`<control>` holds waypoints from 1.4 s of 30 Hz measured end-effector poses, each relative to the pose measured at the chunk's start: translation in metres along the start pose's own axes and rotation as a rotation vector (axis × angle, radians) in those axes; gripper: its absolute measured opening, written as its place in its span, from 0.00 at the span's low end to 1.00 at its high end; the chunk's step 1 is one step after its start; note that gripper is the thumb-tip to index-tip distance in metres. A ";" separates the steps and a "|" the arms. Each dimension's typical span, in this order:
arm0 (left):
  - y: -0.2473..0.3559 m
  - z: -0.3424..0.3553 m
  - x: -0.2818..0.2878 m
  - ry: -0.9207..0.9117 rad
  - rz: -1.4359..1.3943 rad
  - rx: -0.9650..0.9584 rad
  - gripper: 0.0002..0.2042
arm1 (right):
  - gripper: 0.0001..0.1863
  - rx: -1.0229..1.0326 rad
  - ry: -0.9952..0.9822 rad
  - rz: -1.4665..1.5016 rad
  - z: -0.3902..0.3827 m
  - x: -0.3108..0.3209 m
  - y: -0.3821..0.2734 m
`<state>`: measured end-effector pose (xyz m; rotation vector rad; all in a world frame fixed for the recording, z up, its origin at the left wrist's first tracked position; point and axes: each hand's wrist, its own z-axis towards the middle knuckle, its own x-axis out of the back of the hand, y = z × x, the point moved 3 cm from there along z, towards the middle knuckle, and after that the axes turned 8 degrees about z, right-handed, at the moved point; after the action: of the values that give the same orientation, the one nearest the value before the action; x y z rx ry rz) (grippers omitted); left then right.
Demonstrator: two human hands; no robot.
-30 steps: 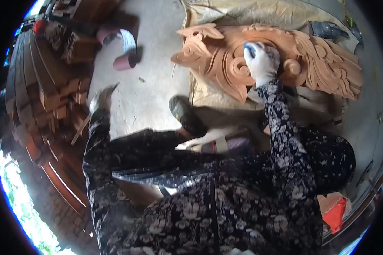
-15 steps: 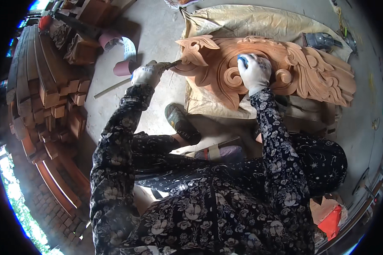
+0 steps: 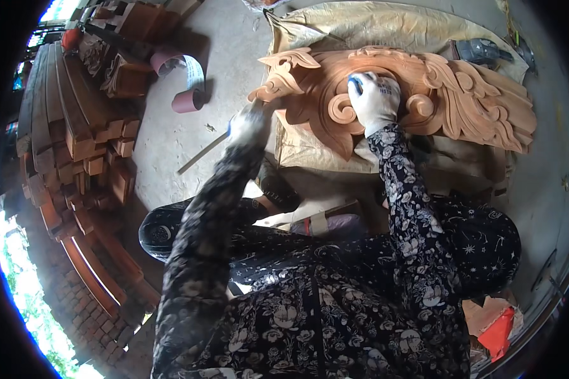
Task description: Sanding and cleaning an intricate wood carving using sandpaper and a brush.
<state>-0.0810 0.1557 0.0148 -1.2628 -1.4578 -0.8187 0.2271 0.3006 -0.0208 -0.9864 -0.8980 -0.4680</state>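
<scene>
A carved reddish-brown wood panel (image 3: 455,95) with scrolls and leaf shapes lies in front of me on a tan cloth sheet (image 3: 373,22). My left hand (image 3: 250,126), in a white glove and smeared by motion, is just below the panel's left leaf end. A long thin stick (image 3: 202,153) sticks out behind this hand, held in it. My right hand (image 3: 374,101), also gloved in white with blue on the finger side, rests on the middle of the carving beside a scroll. Its fingers are curled down, and what they may hold is hidden.
Stacked wood lengths (image 3: 60,114) fill the left side. A curled strip of sandpaper (image 3: 186,101) lies on the concrete floor. A dark power tool (image 3: 480,50) sits at the sheet's far right. A red piece (image 3: 498,335) lies at lower right.
My left hand has moved right and nearer to me, and the stick has come along with it at a steeper slant. My right hand has stayed on the carving, with little change.
</scene>
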 end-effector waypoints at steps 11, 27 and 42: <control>-0.041 -0.098 -0.001 0.057 -0.016 0.133 0.17 | 0.08 0.013 0.048 -0.006 0.005 0.015 -0.047; 0.104 -0.048 -0.016 0.056 0.003 -0.059 0.16 | 0.09 0.036 0.112 -0.051 -0.028 0.019 -0.018; 0.144 0.024 0.007 -0.092 -0.087 -0.007 0.17 | 0.11 -0.076 0.002 -0.093 0.025 0.010 0.031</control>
<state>0.0528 0.2131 -0.0013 -1.2633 -1.5941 -0.8337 0.2432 0.3383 -0.0223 -1.0164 -0.9324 -0.5853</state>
